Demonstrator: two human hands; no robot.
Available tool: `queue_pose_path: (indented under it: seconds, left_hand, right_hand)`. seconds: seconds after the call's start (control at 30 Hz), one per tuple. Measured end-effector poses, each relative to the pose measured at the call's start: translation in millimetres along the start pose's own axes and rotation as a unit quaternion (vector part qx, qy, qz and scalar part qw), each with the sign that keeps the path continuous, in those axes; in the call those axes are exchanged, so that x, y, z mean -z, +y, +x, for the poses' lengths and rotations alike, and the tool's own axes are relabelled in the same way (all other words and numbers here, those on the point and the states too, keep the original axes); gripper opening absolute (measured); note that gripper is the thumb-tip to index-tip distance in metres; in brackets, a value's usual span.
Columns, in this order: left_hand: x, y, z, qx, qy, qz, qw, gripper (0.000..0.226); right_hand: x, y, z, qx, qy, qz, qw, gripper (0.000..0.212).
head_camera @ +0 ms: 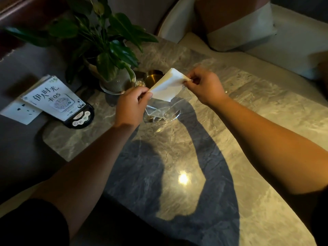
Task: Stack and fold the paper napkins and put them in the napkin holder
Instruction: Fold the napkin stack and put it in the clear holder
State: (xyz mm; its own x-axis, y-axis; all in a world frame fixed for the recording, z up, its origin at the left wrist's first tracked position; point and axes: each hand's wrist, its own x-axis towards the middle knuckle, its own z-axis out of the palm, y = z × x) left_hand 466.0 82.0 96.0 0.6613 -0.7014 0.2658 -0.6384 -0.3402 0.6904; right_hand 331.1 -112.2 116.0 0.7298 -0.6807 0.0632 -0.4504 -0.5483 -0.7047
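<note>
Nearest the camera, two bare forearms reach forward over a grey marble desk (177, 192), throwing long dark shadows on its polished top, with a bright glint of lamp reflection between them.

Farther out, the left hand (130, 105) has its grip closed, thumb and fingers pinched on the lower left corner of a folded white paper napkin (168, 86). The right hand (204, 86) has its grip closed too, fingertips pinching the napkin's upper right corner. Held between both hands, the napkin hangs slanted in the air, clear of the desk, directly above a clear acrylic napkin holder (163, 110) that stands on the desk. Whether the napkin's lower edge touches the holder cannot be told.

Just behind the napkin sits a round brass dish (154, 78), partly hidden. To its left a leafy potted plant (106, 50) stands in a pale ribbed pot on a saucer. Farther left, at the desk's edge, a table card (51, 100) with printed characters and a QR code leans over a black call-button pad (81, 118). Beyond the desk, a cushion (237, 25) in brown and pale cloth lies on a light-coloured seat.
</note>
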Motion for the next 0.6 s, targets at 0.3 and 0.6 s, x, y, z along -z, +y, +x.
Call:
queue_pose_path:
  seconds: [0.3,0.6]
  left_hand:
    - [-21,-30,-6,0.006,-0.068,0.069,0.995,0.026]
    - [-26,-32,-1,0.052,-0.114,0.098,0.987,0.024]
  right_hand:
    - [-20,23,5,-0.002,-0.049,-0.056,0.997,0.013]
    - [-27,28,17,0.011,-0.095,-0.169,0.981,0.02]
